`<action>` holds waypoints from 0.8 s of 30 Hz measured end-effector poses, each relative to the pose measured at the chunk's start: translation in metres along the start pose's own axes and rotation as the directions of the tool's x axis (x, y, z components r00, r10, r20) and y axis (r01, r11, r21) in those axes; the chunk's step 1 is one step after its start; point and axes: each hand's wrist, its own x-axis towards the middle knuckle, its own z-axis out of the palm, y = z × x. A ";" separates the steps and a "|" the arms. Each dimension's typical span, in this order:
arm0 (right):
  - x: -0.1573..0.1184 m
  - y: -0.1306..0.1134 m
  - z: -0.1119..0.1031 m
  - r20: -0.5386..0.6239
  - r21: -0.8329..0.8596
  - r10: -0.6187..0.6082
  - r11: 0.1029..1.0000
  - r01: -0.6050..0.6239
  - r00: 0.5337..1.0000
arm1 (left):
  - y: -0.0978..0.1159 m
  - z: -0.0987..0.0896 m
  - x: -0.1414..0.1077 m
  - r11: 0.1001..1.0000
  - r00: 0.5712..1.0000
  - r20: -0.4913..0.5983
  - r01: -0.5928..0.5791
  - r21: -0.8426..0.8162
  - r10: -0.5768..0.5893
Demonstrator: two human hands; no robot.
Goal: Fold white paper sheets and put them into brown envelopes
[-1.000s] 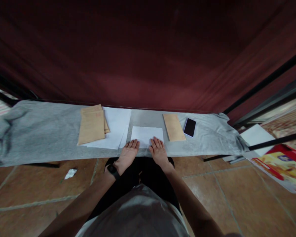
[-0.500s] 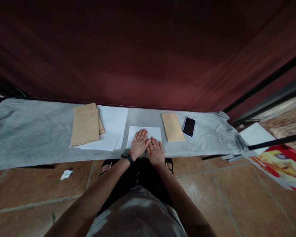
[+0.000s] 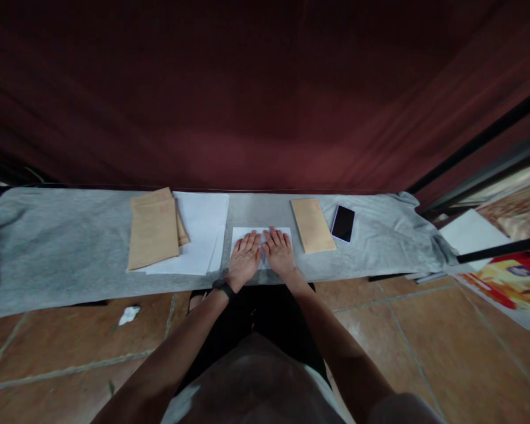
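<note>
A white sheet of paper, smaller than the sheets on the left and perhaps folded, lies on the cloth-covered bench in front of me. My left hand rests flat on its left part, fingers stretched out. On the right part lies my right hand, palm down with the fingers a little apart. Both hands hide much of the paper. Just right of it is a single brown envelope. Further left, several brown envelopes overlap larger white sheets.
A phone lies right of the single envelope. Grey cloth covers the narrow bench, with a dark red panel behind it. Black bars and a red-yellow box stand at the right. A crumpled tissue is on the tiled floor.
My left hand has shifted slightly left and my right hand has slid up across the paper, so they now lie side by side. The camera view has tilted slightly.
</note>
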 end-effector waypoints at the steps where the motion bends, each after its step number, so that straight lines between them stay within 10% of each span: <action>1: 0.001 0.001 0.002 -0.002 -0.015 0.004 1.000 -0.004 1.000 | -0.001 0.001 0.002 1.000 1.000 0.001 0.010 0.005 -0.010; 11: -0.014 0.013 0.005 -0.090 -0.115 0.042 0.992 -0.052 0.995 | -0.006 0.007 0.009 0.996 0.995 -0.037 0.090 0.012 -0.089; 24: -0.055 0.022 -0.009 -0.109 -0.023 0.154 0.987 -0.157 0.982 | -0.008 -0.010 -0.053 0.995 0.993 -0.052 -0.104 -0.009 0.104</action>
